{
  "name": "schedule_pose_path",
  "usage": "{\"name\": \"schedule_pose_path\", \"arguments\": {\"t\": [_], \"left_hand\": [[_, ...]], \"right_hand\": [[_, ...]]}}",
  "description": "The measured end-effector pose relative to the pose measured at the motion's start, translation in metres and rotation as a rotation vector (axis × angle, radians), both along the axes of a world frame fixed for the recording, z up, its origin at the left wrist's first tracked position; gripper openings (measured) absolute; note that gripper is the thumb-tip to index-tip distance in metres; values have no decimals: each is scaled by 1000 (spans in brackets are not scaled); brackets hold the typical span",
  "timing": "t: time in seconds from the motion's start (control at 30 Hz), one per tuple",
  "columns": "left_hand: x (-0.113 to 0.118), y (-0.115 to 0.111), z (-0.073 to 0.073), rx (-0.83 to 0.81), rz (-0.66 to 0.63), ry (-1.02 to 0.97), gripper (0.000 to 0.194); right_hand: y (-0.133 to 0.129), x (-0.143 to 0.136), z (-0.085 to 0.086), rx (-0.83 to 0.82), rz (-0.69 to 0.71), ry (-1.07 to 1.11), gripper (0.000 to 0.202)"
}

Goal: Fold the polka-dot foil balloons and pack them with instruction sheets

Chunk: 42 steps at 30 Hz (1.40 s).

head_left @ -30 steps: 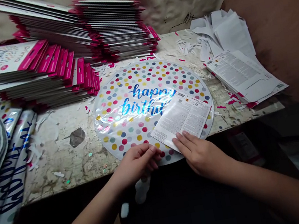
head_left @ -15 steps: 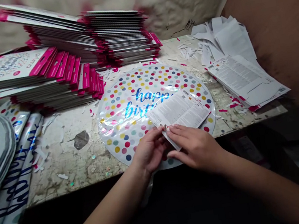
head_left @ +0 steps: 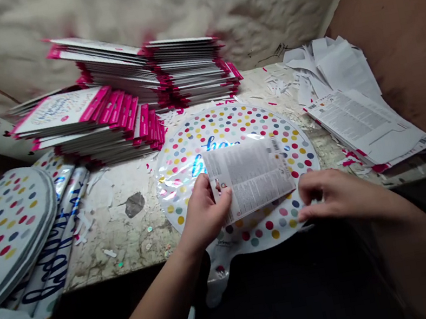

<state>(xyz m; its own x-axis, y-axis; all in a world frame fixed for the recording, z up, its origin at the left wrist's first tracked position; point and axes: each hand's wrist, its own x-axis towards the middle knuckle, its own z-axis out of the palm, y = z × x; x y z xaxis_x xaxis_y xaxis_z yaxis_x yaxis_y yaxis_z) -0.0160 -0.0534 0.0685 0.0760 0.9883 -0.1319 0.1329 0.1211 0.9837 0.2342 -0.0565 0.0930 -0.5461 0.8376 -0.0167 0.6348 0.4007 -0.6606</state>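
A flat foil balloon [head_left: 230,118] with coloured dots and blue lettering lies on the worktable, its tail hanging over the front edge. My left hand [head_left: 206,211] is closed on the left end of a printed card [head_left: 254,174], thumb on top, near a small cut-out. The card is tilted over the balloon and covers much of the lettering. To the right of the card, my right hand [head_left: 326,195] hovers by the balloon's right rim. Its fingers are loosely curled, with the thumb apart from them, and nothing shows between them.
Stacks of pink-edged packets [head_left: 110,139] stand at the back left. Dotted foil balloons [head_left: 4,218] are piled at the left. More printed cards [head_left: 363,122] and loose white paper [head_left: 345,64] lie at the right. Paper scraps [head_left: 278,85] litter the worktable [head_left: 128,240].
My right hand has left the card and moved right. My left hand now holds the card alone, lifted and turned more upright. The view has shifted slightly.
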Motion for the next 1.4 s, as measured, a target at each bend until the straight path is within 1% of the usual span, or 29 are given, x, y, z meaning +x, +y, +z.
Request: {"name": "schedule_pose_path", "arguments": {"t": [0.07, 0.1, 0.13, 0.17, 0.23, 0.3, 0.37, 0.4, 0.43, 0.47, 0.5, 0.53, 0.57, 0.63, 0.67, 0.73, 0.8, 0.87, 0.9, 0.93, 0.97, 1.03, 1.1, 1.13, 1.17, 1.23, 1.33, 1.37, 1.4], "left_hand": [[-7, -2, 24, 166, -133, 248, 15], [-10, -4, 37, 230, -209, 333, 12], [-12, -5, 49, 284, -254, 382, 11], [-14, -7, 60, 333, -241, 389, 11], [-22, -8, 74, 425, -99, 314, 16], [-35, -6, 77, 533, -2, 260, 18], [-57, -3, 76, 684, -43, 386, 17], [-72, 1, 76, 789, -13, 515, 17], [-89, 7, 78, 899, 83, 672, 21], [-109, 14, 82, 1008, 233, 830, 25], [-129, 24, 87, 1094, 488, 989, 27], [-151, 36, 93, 1090, 597, 1153, 29], [-172, 51, 100, 1024, 606, 1270, 30], [-209, 83, 110, 795, 524, 1431, 31], [-224, 99, 113, 658, 409, 1499, 32], [-239, 130, 113, 550, 291, 1517, 33], [-232, 150, 108, 520, 232, 1503, 33], [-204, 154, 97, 540, 190, 1459, 36], [-183, 147, 90, 558, 150, 1426, 37], [-160, 134, 81, 587, 77, 1356, 38], [-134, 116, 72, 586, -46, 1304, 35], [-84, 67, 51, 557, -323, 1211, 21], [-43, 17, 31, 502, -760, 1015, 20], [-29, -3, 24, 482, -887, 945, 21], [-20, -18, 18, 464, -894, 930, 18], [-13, -29, 10, 391, -897, 869, 19], [-23, -15, 1, 157, -818, 744, 8], [-27, -6, -4, 33, -782, 689, 8], [-31, 3, -8, -106, -755, 625, 15]], "right_hand": [[-2, 1, 9, 404, -325, 9, 32], [-1, -3, 12, 543, -387, 70, 40], [1, -9, 15, 594, -359, 154, 42], [4, -18, 16, 567, -292, 255, 38], [12, -39, 13, 396, -223, 506, 21], [21, -59, 7, 247, -289, 766, 14], [29, -72, -3, 189, -308, 910, 25], [31, -74, -9, 166, -272, 893, 34], [31, -73, -16, 143, -234, 812, 41], [29, -70, -25, 122, -196, 682, 45], [25, -64, -34, 104, -156, 522, 44], [19, -58, -45, 92, -117, 346, 38], [12, -50, -56, 99, -59, 196, 33], [-4, -36, -78, 156, 44, -2, 35], [-12, -30, -86, 197, 95, -65, 43], [-26, -22, -97, 288, 177, -158, 64], [-36, -19, -100, 407, 228, -224, 71], [-40, -19, -99, 538, 252, -248, 61], [-40, -18, -98, 583, 248, -234, 55], [-40, -18, -96, 595, 238, -203, 50], [-40, -17, -93, 572, 217, -159, 46], [-38, -16, -88, 459, 139, -72, 41], [-37, -16, -83, 358, 67, -24, 41], [-37, -17, -82, 329, 46, -18, 41], [-38, -17, -81, 312, 35, -17, 41], [-39, -18, -81, 279, 47, -22, 41], [-38, -16, -74, 160, 81, -56, 39], [-36, -15, -68, 99, 89, -77, 37], [-32, -15, -60, 32, 97, -99, 41]]}}
